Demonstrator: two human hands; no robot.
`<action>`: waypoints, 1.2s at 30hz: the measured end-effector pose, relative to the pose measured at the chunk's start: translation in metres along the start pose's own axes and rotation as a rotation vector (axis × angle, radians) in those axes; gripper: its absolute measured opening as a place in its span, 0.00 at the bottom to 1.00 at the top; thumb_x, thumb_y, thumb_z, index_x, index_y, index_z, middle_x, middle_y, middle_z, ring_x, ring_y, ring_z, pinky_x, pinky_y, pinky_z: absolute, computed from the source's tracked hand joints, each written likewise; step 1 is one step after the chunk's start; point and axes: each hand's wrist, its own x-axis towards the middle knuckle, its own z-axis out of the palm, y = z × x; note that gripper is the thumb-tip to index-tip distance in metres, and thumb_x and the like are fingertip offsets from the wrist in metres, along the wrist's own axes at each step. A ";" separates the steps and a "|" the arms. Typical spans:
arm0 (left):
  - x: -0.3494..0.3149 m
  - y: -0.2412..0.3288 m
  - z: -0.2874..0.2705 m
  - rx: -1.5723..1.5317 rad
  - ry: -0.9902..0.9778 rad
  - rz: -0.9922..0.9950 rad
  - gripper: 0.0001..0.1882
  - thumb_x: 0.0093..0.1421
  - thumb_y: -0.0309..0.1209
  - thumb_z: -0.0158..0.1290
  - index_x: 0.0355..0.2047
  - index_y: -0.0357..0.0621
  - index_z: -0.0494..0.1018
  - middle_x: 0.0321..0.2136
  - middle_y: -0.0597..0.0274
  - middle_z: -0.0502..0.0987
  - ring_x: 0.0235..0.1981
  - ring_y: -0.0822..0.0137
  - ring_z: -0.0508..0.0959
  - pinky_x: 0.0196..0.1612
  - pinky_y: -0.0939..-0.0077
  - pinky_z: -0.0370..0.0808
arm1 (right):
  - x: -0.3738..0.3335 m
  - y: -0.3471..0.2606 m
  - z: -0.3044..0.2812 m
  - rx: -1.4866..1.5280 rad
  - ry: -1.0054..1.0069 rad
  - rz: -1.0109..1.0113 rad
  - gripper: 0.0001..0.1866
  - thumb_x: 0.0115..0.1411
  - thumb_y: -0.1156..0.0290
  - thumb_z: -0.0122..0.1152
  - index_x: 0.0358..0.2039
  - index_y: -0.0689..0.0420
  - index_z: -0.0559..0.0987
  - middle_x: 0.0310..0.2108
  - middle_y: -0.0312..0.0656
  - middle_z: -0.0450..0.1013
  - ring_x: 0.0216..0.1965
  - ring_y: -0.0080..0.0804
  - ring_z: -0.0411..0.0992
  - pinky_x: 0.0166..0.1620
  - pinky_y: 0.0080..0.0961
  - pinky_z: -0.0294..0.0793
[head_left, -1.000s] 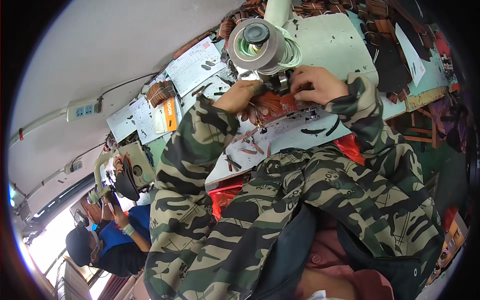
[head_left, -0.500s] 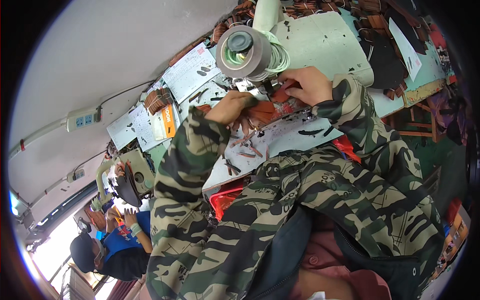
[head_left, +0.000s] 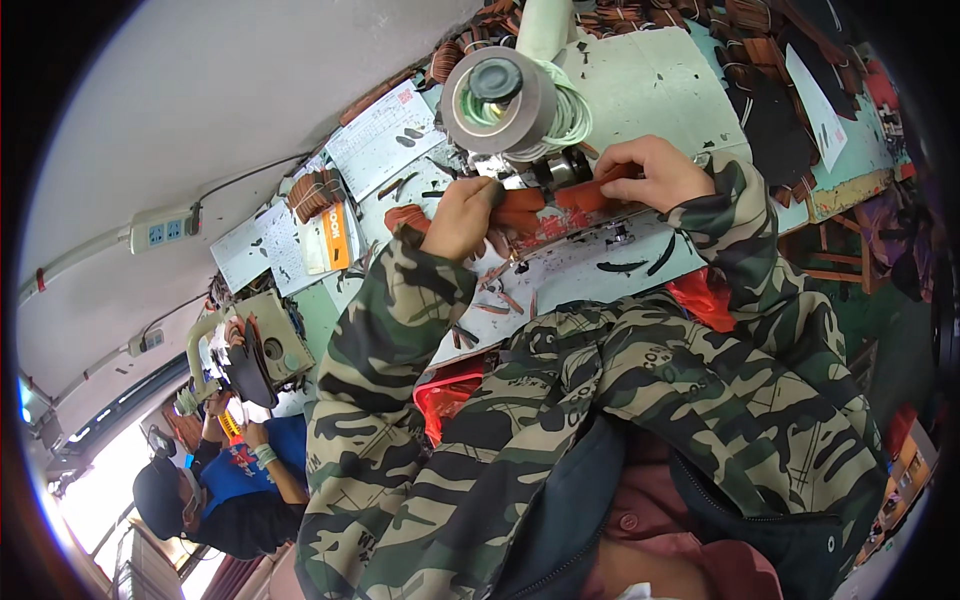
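At the front of a pale green bench machine, my left hand is closed on reddish-brown leather pieces, which stick out past its fingers. My right hand pinches another reddish-brown leather piece between thumb and fingers. That piece lies close to the dark cylindrical machine part. A narrow gap shows between what the two hands hold. Beneath them runs the machine's red-stained metal bed. More reddish-brown pieces lie left of my left wrist.
A grey disc with coiled green cord rises above the work. Scraps litter the white tabletop. Printed sheets and a bundle of brown strips lie left. A co-worker sits at another machine.
My right hand has moved right with its leather piece, uncovering the dark cylindrical part. My left hand has shifted slightly down and keeps its hold. The co-worker's hands have moved.
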 end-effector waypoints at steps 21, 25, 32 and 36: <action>-0.004 -0.012 -0.007 0.031 -0.027 0.027 0.12 0.63 0.29 0.40 0.34 0.34 0.70 0.21 0.57 0.76 0.15 0.67 0.78 0.10 0.81 0.66 | 0.008 -0.005 0.017 -0.025 0.117 -0.016 0.11 0.51 0.75 0.60 0.36 0.64 0.73 0.29 0.46 0.75 0.29 0.38 0.74 0.36 0.26 0.72; -0.010 0.001 -0.001 0.023 0.051 0.018 0.13 0.63 0.30 0.39 0.36 0.31 0.69 0.23 0.55 0.76 0.16 0.64 0.79 0.12 0.78 0.70 | 0.018 0.005 0.019 -0.090 0.021 -0.269 0.13 0.49 0.75 0.61 0.37 0.63 0.74 0.31 0.46 0.75 0.32 0.41 0.73 0.39 0.29 0.71; -0.025 -0.017 -0.015 0.175 0.118 0.150 0.13 0.59 0.28 0.40 0.24 0.30 0.70 0.16 0.54 0.74 0.16 0.64 0.79 0.15 0.74 0.72 | 0.009 -0.023 0.024 -0.053 0.075 0.024 0.17 0.48 0.71 0.62 0.40 0.60 0.74 0.32 0.48 0.75 0.33 0.44 0.74 0.38 0.30 0.72; -0.027 -0.014 -0.008 0.138 0.088 0.147 0.13 0.60 0.28 0.40 0.27 0.28 0.70 0.17 0.50 0.75 0.17 0.63 0.79 0.15 0.73 0.74 | 0.006 -0.027 0.021 0.182 -0.130 0.067 0.14 0.49 0.72 0.61 0.37 0.62 0.75 0.31 0.49 0.73 0.31 0.43 0.72 0.38 0.29 0.71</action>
